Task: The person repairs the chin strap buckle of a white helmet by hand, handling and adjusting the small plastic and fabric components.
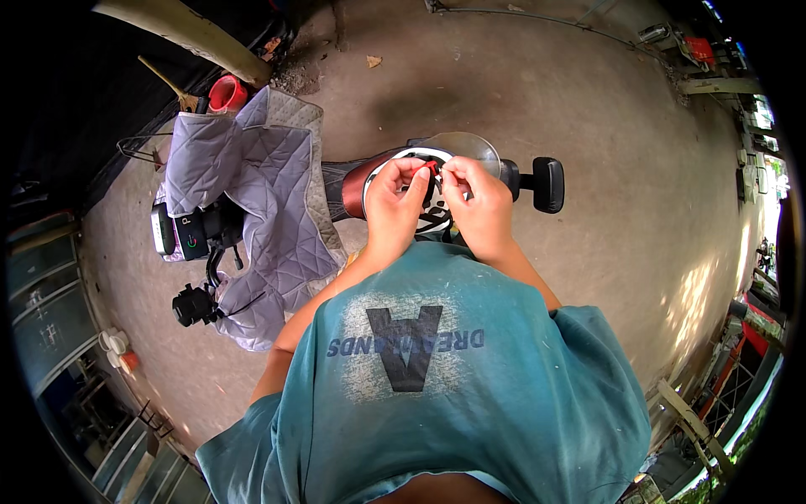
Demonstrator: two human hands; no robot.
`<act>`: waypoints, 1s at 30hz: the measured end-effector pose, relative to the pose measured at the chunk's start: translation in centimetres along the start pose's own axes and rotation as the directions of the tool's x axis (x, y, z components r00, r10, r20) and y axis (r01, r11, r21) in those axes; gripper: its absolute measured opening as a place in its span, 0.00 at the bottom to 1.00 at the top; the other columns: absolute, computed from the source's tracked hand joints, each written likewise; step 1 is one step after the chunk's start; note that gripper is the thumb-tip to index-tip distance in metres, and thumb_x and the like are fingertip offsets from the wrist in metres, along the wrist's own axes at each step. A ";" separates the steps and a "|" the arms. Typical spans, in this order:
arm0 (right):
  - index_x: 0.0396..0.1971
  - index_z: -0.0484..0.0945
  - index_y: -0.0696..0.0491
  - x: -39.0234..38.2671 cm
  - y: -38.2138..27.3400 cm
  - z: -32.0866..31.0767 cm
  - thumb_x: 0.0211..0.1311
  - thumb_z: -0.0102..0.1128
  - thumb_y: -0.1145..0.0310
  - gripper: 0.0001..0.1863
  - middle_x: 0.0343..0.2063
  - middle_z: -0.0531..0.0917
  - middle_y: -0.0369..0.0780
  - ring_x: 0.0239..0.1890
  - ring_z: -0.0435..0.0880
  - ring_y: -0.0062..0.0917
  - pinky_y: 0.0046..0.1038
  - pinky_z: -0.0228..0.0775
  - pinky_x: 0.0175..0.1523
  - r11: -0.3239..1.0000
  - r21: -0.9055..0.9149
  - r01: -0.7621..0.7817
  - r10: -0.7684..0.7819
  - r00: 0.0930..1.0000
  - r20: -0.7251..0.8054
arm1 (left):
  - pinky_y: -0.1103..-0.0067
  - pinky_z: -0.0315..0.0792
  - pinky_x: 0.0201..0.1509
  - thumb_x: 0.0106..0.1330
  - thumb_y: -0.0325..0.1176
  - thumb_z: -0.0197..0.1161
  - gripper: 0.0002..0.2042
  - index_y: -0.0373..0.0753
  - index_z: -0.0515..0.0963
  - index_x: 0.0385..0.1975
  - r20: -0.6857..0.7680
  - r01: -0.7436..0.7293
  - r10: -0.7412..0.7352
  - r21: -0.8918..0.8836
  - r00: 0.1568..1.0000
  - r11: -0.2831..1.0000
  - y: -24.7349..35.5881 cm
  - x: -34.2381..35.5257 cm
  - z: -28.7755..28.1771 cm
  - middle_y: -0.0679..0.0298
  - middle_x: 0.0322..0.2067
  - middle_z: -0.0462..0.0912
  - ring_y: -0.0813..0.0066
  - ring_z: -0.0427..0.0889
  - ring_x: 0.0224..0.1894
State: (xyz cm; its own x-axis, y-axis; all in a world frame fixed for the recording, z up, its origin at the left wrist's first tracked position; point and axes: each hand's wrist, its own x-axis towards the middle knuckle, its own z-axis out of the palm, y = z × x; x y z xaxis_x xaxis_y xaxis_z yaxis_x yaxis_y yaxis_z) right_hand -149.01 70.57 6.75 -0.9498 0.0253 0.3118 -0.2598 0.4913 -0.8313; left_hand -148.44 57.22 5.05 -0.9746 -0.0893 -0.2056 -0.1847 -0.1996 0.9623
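Observation:
In the middle of the head view a white helmet with black markings (432,218) and a clear visor (476,147) rests on a scooter's dark, red-sided seat (357,193). My left hand (395,202) pinches a small red piece (428,167), which looks like a strap buckle, over the helmet. Just to its right my right hand (474,202) has its thumb and forefinger closed on something small and dark beside the red piece; its shape is mostly hidden by my fingers.
A lilac quilted cover (269,218) drapes the scooter's front and handlebar at left, near a black mirror (196,304). A padded black backrest (547,185) sticks out right. A red bucket (227,94), a pale post (193,38) and metal-framed panels (50,311) stand around the concrete floor (613,210).

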 end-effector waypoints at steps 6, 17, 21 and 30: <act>0.37 0.79 0.57 0.3 -0.4 0.1 0.57 0.64 0.80 0.08 0.28 0.84 0.40 0.27 0.84 0.23 0.24 0.76 0.32 1.000 0.030 0.003 -0.004 0.999 0.034 | 0.89 0.68 0.25 0.70 0.30 0.61 0.07 0.33 0.76 0.42 0.007 0.007 -0.007 -0.007 1.000 1.000 0.0 0.1 0.0 0.68 0.35 0.81 0.89 0.74 0.30; 0.32 0.77 0.55 1.2 -0.7 -1.6 0.52 0.65 0.78 0.08 0.26 0.83 0.37 0.24 0.82 0.25 0.25 0.74 0.29 0.994 -0.024 -0.110 0.110 0.994 0.013 | 0.90 0.67 0.27 0.68 0.28 0.64 0.07 0.32 0.80 0.41 -0.034 -0.074 0.076 0.057 0.997 0.996 0.5 -0.1 -0.2 0.69 0.32 0.82 0.90 0.74 0.28; 0.33 0.76 0.54 0.6 -0.8 -2.4 0.50 0.65 0.79 0.10 0.26 0.82 0.38 0.23 0.82 0.28 0.26 0.74 0.28 0.998 -0.017 0.069 -0.068 0.997 0.036 | 0.85 0.75 0.38 0.66 0.24 0.64 0.06 0.30 0.81 0.39 -0.027 -0.096 0.097 0.044 0.995 0.994 0.6 0.0 -0.5 0.65 0.34 0.85 0.84 0.81 0.34; 0.34 0.75 0.55 -1.9 1.3 -3.0 0.62 0.61 0.73 0.04 0.29 0.83 0.40 0.29 0.84 0.26 0.26 0.76 0.31 0.931 0.359 -0.061 0.007 0.989 0.148 | 0.77 0.79 0.38 0.55 0.18 0.67 0.07 0.33 0.82 0.33 0.194 -0.584 0.556 0.385 0.808 0.714 -0.2 0.3 -2.1 0.56 0.33 0.87 0.67 0.87 0.35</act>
State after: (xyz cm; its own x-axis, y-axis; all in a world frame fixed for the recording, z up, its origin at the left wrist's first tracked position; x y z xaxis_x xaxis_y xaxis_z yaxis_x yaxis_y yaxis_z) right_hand -147.01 73.76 6.39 -0.9670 -0.1003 0.2340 -0.2468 0.1439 -0.9583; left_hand -148.45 55.16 4.46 -0.9148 0.0064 0.4038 0.3886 0.2858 0.8759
